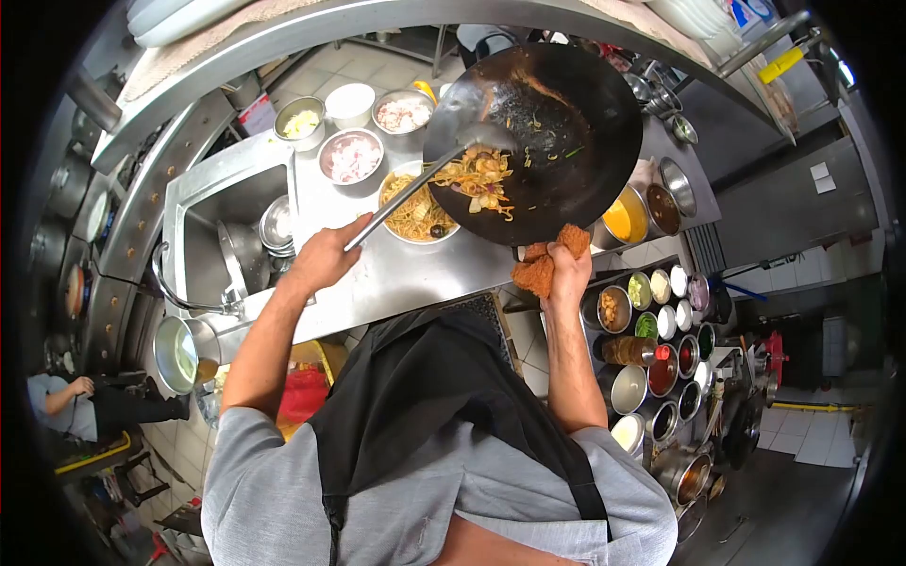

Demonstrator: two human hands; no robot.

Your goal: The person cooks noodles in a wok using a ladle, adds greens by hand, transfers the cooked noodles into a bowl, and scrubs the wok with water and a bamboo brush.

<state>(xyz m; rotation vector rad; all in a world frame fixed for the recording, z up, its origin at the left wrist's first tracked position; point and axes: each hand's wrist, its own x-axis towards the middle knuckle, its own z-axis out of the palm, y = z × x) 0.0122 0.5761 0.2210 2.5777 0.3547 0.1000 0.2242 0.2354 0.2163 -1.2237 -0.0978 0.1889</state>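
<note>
Currently: left hand [326, 259] wrapped closed round the ladle's [406, 197] handle; right hand [569, 271] clenched on an orange-brown cloth [533, 277] at the near edge of the tilted wok [576, 113]. Noodles [483, 181] lie at its left lip, above a bowl [421, 241]. Bare bench [387, 288] nearer the body; sink [226, 189] bounds left, yellow-filled container [625, 221] right.

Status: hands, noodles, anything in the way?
Left hand gripping ladle. Right hand holding orange cloth at wok. Noodles in wok, more in bowl. Ladle handle crosses over bowl.
</note>
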